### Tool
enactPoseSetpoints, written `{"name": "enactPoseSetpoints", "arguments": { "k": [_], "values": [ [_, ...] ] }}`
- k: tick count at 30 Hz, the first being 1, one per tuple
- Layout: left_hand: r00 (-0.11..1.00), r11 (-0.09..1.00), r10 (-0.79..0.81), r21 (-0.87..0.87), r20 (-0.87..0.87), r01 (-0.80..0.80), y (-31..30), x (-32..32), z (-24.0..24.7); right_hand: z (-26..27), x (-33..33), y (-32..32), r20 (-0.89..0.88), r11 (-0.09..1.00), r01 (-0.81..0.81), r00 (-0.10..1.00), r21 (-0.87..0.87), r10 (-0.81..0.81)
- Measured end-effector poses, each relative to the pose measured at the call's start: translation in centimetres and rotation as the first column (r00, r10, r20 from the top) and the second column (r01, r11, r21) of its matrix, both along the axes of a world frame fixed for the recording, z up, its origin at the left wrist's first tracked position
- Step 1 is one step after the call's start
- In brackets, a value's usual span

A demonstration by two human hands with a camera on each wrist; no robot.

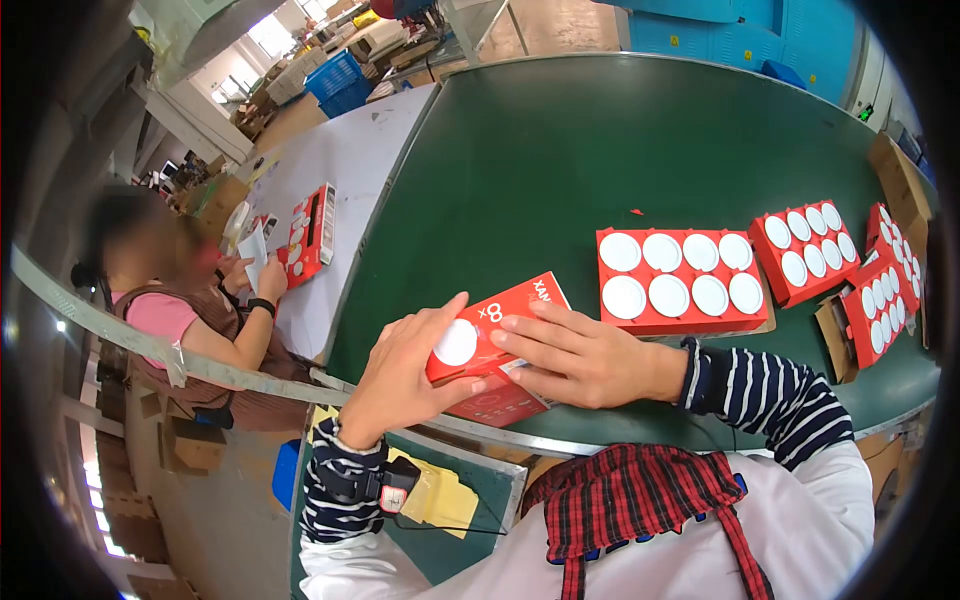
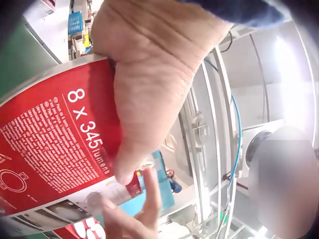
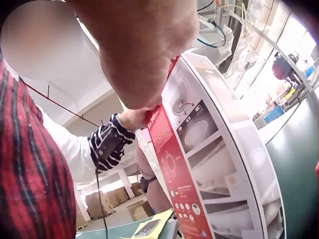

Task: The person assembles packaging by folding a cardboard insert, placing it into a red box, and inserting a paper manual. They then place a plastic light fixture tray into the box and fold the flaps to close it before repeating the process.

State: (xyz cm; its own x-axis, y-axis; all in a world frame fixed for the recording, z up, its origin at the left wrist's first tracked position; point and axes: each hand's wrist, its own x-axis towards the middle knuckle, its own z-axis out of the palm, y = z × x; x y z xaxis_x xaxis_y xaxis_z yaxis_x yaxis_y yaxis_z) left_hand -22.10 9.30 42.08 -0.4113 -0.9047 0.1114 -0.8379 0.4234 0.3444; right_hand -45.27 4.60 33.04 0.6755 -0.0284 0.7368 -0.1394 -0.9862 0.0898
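Note:
A red printed box point(image 1: 510, 305) is held tilted between both hands over the front edge of the green table. The left hand point(image 1: 405, 375) grips its left end, thumb along the near side and fingers on top, beside a white disc. Across the top right part lie the fingers of the right hand point(image 1: 590, 360), the hand bent round that end. In the left wrist view the left hand point(image 2: 149, 84) presses its thumb on the red face of the box point(image 2: 60, 134). The right wrist view shows the right hand point(image 3: 144, 55) at the upper edge of the box point(image 3: 174, 164).
Red packs with white discs point(image 1: 670, 290) stand on the green table point(image 1: 560, 130) to the right, with open cardboard boxes at the far right. Yellow sheets point(image 1: 440, 495) lie on a lower surface. Another person handles a red box point(image 1: 310, 235) at the left.

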Motion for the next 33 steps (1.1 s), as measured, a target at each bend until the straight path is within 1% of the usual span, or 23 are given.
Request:
{"name": "enactPoseSetpoints", "arguments": {
  "k": [3, 5, 7, 8, 9, 10, 12, 13, 15, 16, 17, 18, 19, 20, 21, 23, 25, 27, 28, 29, 31, 32, 33],
  "values": [
    [0.995, 0.994, 0.086, 0.066, 0.059, -0.09, -1.5, 0.0, 0.1, -0.3, -1.5, 1.4, 0.026, 0.996, 0.063, 0.998, 0.057, -0.064],
    [0.976, 0.966, 0.216, 0.153, -0.038, -0.208, -3.0, 0.7, -0.3, -0.6, -2.8, 1.7, 0.019, 0.987, 0.101, 0.994, 0.121, -0.104],
    [0.966, 0.953, 0.258, 0.164, 0.001, -0.254, -5.3, 3.0, -0.4, -0.3, -4.9, 1.6, -0.064, 0.945, 0.117, 0.993, 0.306, -0.102],
    [0.912, 0.903, 0.371, 0.298, -0.177, -0.31, -6.7, 5.0, -0.7, -0.7, -5.9, 1.5, -0.059, 0.928, 0.146, 0.989, 0.342, -0.134],
    [0.811, 0.841, 0.483, 0.432, -0.331, -0.325, -8.1, 7.0, -0.7, -1.3, -6.8, 1.4, -0.053, 0.909, 0.175, 0.984, 0.377, -0.168],
    [0.814, 0.849, 0.479, 0.41, -0.329, -0.334, -9.5, 8.5, -0.6, -1.6, -7.9, 1.4, -0.081, 0.886, 0.22, 0.975, 0.408, -0.206],
    [0.53, 0.778, 0.628, 0.45, -0.569, -0.439, -12.1, 11.4, -0.3, -2.6, -10.1, 1.6, -0.121, 0.832, 0.313, 0.949, 0.458, -0.291],
    [0.534, 0.787, 0.616, 0.429, -0.579, -0.443, -13.5, 12.6, -0.4, -3.5, -11.0, 1.7, -0.136, 0.8, 0.362, 0.93, 0.478, -0.34],
    [0.321, 0.775, 0.604, 0.445, -0.729, -0.448, -16.2, 15.1, -1.6, -5.5, -12.7, 2.1, -0.118, 0.733, 0.428, 0.893, 0.528, -0.435],
    [0.276, 0.78, 0.584, 0.435, -0.763, -0.45, -18.1, 17.4, -3.6, -5.9, -13.4, 2.5, -0.145, 0.697, 0.482, 0.862, 0.53, -0.486],
    [0.28, 0.792, 0.569, 0.426, -0.773, -0.437, -20.0, 19.0, -5.9, -6.1, -14.1, 2.8, -0.175, 0.655, 0.539, 0.825, 0.53, -0.537],
    [0.126, 0.806, 0.479, 0.379, -0.869, -0.454, -21.9, 20.2, -8.4, -6.4, -14.8, 3.1, -0.18, 0.65, 0.555, 0.814, 0.519, -0.552],
    [-0.038, 0.811, 0.373, 0.345, -0.927, -0.473, -23.5, 20.5, -10.3, -6.6, -15.5, 3.5, -0.203, 0.585, 0.595, 0.775, 0.551, -0.598],
    [-0.115, 0.787, 0.281, 0.298, -0.953, -0.541, -24.1, 19.1, -10.6, -6.7, -16.0, 3.9, -0.232, 0.512, 0.634, 0.731, 0.58, -0.642],
    [-0.187, 0.731, 0.266, 0.325, -0.946, -0.6, -25.1, 18.9, -11.8, -6.5, -16.4, 4.3, -0.251, 0.498, 0.657, 0.713, 0.566, -0.655],
    [-0.269, 0.664, 0.245, 0.364, -0.931, -0.653, -27.7, 21.1, -15.5, -6.3, -16.8, 4.9, -0.284, 0.384, 0.722, 0.617, 0.576, -0.733],
    [-0.096, 0.64, 0.043, 0.102, -0.994, -0.762, -29.7, 22.2, -17.8, -7.1, -17.7, 5.5, -0.356, 0.32, 0.779, 0.555, 0.539, -0.752],
    [-0.025, 0.674, -0.03, -0.002, -0.999, -0.739, -31.0, 23.7, -17.8, -7.8, -18.7, 6.7, -0.435, 0.235, 0.848, 0.459, 0.476, -0.775],
    [0.289, 0.454, 0.12, -0.206, -0.95, -0.867, -31.9, 24.6, -17.7, -7.7, -18.8, 7.1, -0.462, 0.211, 0.856, 0.443, 0.472, -0.768],
    [0.527, 0.249, 0.334, -0.466, -0.781, -0.849, -32.8, 25.2, -17.5, -7.6, -18.6, 7.5, -0.476, 0.16, 0.859, 0.414, 0.487, -0.776],
    [0.698, 0.312, 0.551, -0.663, -0.457, -0.681, -33.6, 25.0, -16.5, -7.9, -18.4, 7.8, -0.506, 0.097, 0.861, 0.38, 0.498, -0.775],
    [0.755, 0.371, 0.57, -0.717, -0.325, -0.589, -34.6, 26.0, -17.3, -8.1, -18.3, 8.1, -0.538, 0.081, 0.886, 0.348, 0.457, -0.768],
    [0.763, 0.393, 0.562, -0.709, -0.319, -0.586, -35.0, 26.7, -17.9, -8.4, -18.5, 8.7, -0.567, 0.059, 0.908, 0.31, 0.416, -0.764]
  ]
}}
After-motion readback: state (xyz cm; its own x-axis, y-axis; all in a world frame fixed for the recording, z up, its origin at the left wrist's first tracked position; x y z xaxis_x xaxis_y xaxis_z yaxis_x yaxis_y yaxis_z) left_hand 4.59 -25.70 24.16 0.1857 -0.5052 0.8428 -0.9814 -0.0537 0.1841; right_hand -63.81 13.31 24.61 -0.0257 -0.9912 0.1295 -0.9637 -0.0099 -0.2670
